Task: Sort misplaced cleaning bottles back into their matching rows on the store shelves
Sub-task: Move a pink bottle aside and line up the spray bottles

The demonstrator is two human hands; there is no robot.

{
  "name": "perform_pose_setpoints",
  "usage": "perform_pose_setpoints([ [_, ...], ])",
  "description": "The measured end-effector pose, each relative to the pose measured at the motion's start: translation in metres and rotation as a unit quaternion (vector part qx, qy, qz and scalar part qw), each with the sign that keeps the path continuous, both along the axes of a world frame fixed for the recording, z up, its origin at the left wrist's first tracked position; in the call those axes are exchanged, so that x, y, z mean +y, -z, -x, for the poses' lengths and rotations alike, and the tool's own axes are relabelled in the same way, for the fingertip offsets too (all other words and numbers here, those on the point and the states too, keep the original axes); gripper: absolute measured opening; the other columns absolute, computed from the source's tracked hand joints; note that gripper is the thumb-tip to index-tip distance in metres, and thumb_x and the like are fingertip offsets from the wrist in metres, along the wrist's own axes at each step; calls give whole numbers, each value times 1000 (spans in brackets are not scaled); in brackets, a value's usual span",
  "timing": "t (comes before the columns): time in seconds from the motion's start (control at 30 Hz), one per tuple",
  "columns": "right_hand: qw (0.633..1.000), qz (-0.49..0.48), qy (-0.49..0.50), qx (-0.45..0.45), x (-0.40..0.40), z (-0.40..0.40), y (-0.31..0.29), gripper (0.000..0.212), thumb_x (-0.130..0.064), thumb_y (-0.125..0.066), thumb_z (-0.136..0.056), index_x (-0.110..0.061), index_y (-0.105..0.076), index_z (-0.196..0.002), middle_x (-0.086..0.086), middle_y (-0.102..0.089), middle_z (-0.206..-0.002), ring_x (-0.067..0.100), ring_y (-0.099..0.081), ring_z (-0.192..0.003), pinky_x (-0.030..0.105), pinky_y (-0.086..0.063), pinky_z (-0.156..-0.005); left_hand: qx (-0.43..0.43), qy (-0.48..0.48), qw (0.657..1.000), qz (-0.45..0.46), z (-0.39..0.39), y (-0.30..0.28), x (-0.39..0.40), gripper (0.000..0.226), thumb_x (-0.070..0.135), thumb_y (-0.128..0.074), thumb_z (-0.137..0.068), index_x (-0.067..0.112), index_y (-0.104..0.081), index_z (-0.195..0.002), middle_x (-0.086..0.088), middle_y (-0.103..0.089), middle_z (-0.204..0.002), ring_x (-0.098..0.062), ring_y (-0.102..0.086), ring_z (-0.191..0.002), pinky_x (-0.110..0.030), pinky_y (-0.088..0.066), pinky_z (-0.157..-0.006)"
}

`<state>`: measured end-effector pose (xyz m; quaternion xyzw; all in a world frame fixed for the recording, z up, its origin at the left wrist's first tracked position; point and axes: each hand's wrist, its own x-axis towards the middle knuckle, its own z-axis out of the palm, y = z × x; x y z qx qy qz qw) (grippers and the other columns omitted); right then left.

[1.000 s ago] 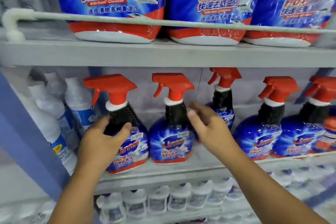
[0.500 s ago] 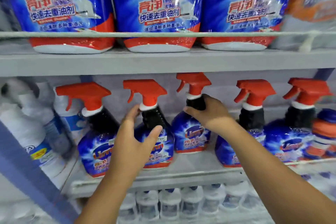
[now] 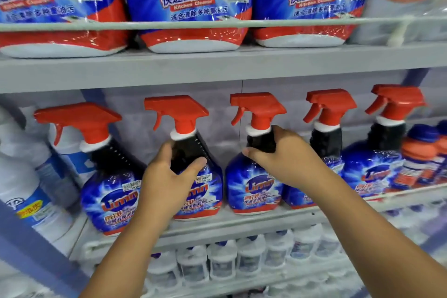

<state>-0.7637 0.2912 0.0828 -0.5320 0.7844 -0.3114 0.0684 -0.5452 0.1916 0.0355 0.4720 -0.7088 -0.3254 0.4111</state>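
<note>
A row of blue spray bottles with red triggers stands on the middle shelf (image 3: 217, 224). My left hand (image 3: 167, 176) grips the black neck of the second spray bottle (image 3: 205, 191). My right hand (image 3: 283, 155) grips the neck of the third spray bottle (image 3: 254, 191). The first spray bottle (image 3: 111, 198) stands to the left, untouched. Two more spray bottles (image 3: 372, 172) stand to the right, one partly hidden behind my right arm. An orange-and-blue capped bottle (image 3: 420, 157) sits at the row's right end.
White bottles with blue labels (image 3: 31, 191) fill the left end of the middle shelf. Large blue and red refill pouches (image 3: 188, 5) sit on the top shelf behind a rail. Small white bottles (image 3: 222, 264) line the lower shelf.
My left hand moved from the first spray bottle to the second. My right hand moved from the second bottle to the neck of the third. The camera shifted right and closer.
</note>
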Motion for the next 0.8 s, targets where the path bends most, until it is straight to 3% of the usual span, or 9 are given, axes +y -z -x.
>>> perform_pose_setpoints([
  [0.13,1000,10,8,1,3,-1,1,37,-56,-70,-85,-25,-57,-101,-13,-60,-81,5,-56,-73,18,-41,-59,-4,18,1000,-18,-3,-4,-1,36,44,-79,-82,38,-60,-113,19,-71,-99,-8,-68,-95,-36,-56,-84],
  [0.27,1000,21,13,13,5,-3,4,39,-56,-70,-85,-22,-60,-102,-6,-66,-85,17,-63,-80,31,-48,-65,-15,12,1000,-2,-4,-5,9,32,48,-77,-83,42,-57,-107,22,-68,-93,-1,-64,-90,-30,-49,-72],
  [0.4,1000,18,9,22,9,-2,5,38,-56,-70,-85,-24,-59,-101,-12,-61,-79,8,-59,-73,23,-43,-58,-10,7,1000,1,-3,-6,20,29,48,-77,-83,42,-57,-104,24,-67,-92,4,-62,-89,-23,-46,-68],
  [0.53,1000,12,-4,19,12,2,5,40,-59,-69,-84,-25,-59,-103,-13,-62,-81,7,-61,-76,24,-45,-60,-5,4,1000,-2,-5,-6,26,27,48,-77,-82,44,-58,-101,24,-69,-95,3,-64,-91,-28,-49,-72],
  [0.8,999,32,-11,28,16,1,9,40,-60,-67,-85,-26,-57,-104,-15,-59,-80,15,-61,-80,32,-49,-67,26,6,1000,-10,-2,-1,32,36,45,-77,-83,40,-63,-115,26,-70,-106,8,-62,-103,-25,-48,-82],
])
